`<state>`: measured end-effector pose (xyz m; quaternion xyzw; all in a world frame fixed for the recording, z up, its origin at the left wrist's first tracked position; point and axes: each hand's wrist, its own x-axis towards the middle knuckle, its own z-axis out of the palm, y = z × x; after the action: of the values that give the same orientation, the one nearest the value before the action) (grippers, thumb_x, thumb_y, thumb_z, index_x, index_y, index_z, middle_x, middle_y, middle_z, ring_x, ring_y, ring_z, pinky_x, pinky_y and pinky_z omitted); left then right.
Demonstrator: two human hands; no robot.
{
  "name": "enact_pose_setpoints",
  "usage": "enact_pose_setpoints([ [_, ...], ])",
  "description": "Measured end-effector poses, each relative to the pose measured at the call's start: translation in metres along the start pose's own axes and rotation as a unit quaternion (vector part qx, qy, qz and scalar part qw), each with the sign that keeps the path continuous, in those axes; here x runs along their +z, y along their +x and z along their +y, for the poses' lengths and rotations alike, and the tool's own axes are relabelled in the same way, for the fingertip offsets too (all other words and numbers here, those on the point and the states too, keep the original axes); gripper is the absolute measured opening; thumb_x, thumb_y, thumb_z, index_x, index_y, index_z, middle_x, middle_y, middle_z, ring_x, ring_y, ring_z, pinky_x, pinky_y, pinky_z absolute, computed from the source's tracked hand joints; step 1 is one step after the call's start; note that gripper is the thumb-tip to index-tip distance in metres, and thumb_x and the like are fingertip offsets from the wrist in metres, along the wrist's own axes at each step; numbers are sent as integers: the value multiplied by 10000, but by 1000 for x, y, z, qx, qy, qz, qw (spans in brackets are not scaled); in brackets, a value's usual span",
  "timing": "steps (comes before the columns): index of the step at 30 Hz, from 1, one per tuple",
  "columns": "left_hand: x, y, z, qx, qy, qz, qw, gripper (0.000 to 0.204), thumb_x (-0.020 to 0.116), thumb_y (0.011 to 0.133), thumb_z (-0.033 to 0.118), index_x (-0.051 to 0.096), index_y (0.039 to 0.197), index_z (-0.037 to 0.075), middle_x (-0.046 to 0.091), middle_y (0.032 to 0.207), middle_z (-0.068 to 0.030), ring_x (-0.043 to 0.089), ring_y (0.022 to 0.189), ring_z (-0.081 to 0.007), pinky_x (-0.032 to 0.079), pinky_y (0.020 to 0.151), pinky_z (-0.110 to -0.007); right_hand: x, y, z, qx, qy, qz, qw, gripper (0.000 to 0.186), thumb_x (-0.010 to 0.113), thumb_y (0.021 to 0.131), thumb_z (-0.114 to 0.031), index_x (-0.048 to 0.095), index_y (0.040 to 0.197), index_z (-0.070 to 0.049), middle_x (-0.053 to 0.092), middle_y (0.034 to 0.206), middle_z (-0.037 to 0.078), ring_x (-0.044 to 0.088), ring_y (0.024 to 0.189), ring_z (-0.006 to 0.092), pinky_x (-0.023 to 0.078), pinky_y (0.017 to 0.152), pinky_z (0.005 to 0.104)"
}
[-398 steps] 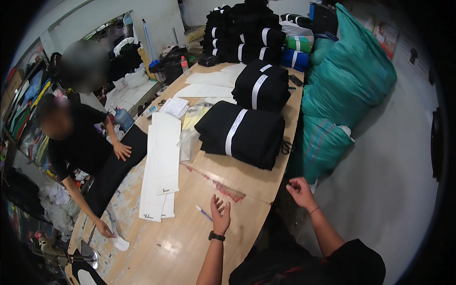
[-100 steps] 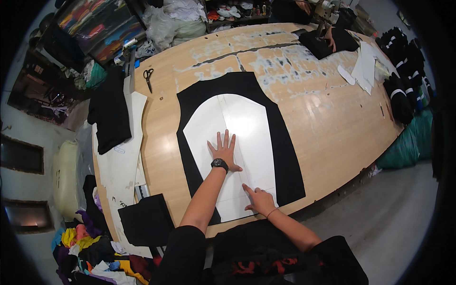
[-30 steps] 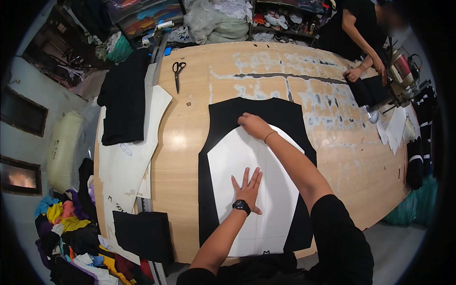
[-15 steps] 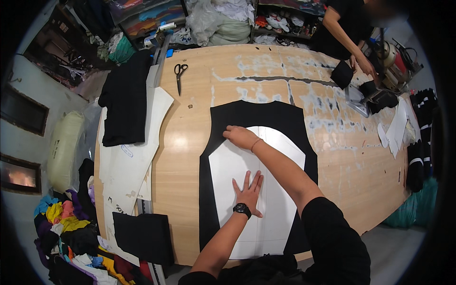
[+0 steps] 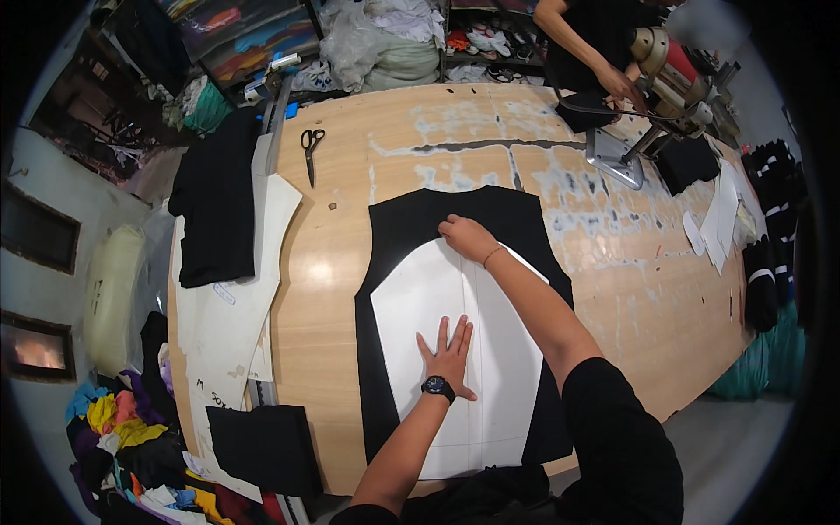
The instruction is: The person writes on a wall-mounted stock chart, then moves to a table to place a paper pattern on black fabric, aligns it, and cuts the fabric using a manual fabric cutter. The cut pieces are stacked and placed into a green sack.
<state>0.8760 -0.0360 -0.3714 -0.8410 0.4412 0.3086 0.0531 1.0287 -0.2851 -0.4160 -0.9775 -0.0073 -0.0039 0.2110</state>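
Note:
My left hand (image 5: 446, 363) lies spread, fingers apart, on a white paper pattern (image 5: 507, 350) with an arched top, which rests on a black fabric piece (image 5: 464, 206). My right hand (image 5: 468, 241) is closed at the pattern's top edge, fingertips curled; what is between them, if anything, is too small to make out. Black scissors (image 5: 311, 149) lie at the back left of the wooden table (image 5: 306, 350).
At left, folded black fabric (image 5: 214, 201) covers paper patterns (image 5: 197, 332); another black piece (image 5: 258, 446) lies near me. A co-worker's arm (image 5: 586, 52) reaches to a cutting machine (image 5: 665, 79) at back right. Coloured fabric scraps (image 5: 131, 429) heap at lower left.
Since half a second ago, my right hand has moved right and up along the arched edge. My left hand stays spread on the pattern. The co-worker's cutting machine has shifted left.

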Motion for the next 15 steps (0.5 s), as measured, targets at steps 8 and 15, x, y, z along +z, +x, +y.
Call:
enact_pose_setpoints([
  [8, -4, 0, 3, -1, 1, -8, 1000, 1716, 966, 430, 705, 9, 1712, 84, -45, 1801, -71, -57, 1637, -426, 96, 1145, -873, -8, -45, 31, 102, 24, 72, 992, 113, 655, 913, -82, 706, 1009, -49, 667, 998, 168, 704, 947, 381, 580, 862, 483],
  [15, -5, 1, 7, -18, 6, -22, 1000, 1762, 984, 403, 698, -39, 1713, 113, -85, 1799, -44, -82, 1637, -409, 80, 1153, -874, -14, -95, 51, 155, 31, 156, 975, 81, 681, 901, -81, 701, 969, -43, 664, 931, 164, 697, 912, 379, 578, 824, 470],
])
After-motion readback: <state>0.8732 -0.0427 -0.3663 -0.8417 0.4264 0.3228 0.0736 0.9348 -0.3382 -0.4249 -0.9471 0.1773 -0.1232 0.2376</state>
